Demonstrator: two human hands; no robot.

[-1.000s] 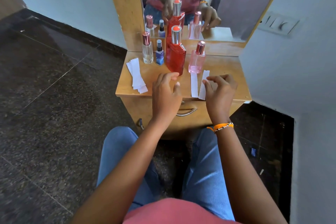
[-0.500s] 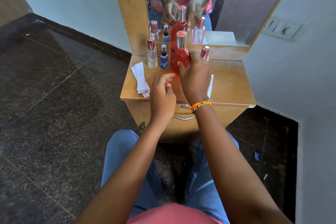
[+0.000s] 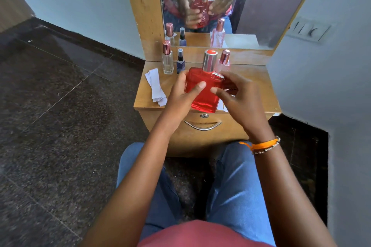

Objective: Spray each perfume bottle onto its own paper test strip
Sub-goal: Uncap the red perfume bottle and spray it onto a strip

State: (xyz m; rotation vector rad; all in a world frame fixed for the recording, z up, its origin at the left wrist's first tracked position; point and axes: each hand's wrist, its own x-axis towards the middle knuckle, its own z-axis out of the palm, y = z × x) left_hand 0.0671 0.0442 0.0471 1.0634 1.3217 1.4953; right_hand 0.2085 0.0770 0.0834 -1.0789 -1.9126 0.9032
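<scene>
As both hands grip, red bottle [image 3: 202,90] lifted (capped)

The red perfume bottle [image 3: 202,90] is glossy clear glass with a polished silver metal cap [image 3: 209,61]. The clear bottle [image 3: 167,61] and pink bottle [image 3: 223,61] wear shiny rose-metallic caps; the small blue bottle [image 3: 180,64] has a dark plastic sprayer. The paper test strips [image 3: 155,86] are matt white. The bench [image 3: 255,84] is smooth wood-grain laminate, its drawer handle [image 3: 203,125] bright metal. The floor [image 3: 60,126] is speckled polished stone. The jeans [image 3: 234,186] are blue denim cloth.
</scene>
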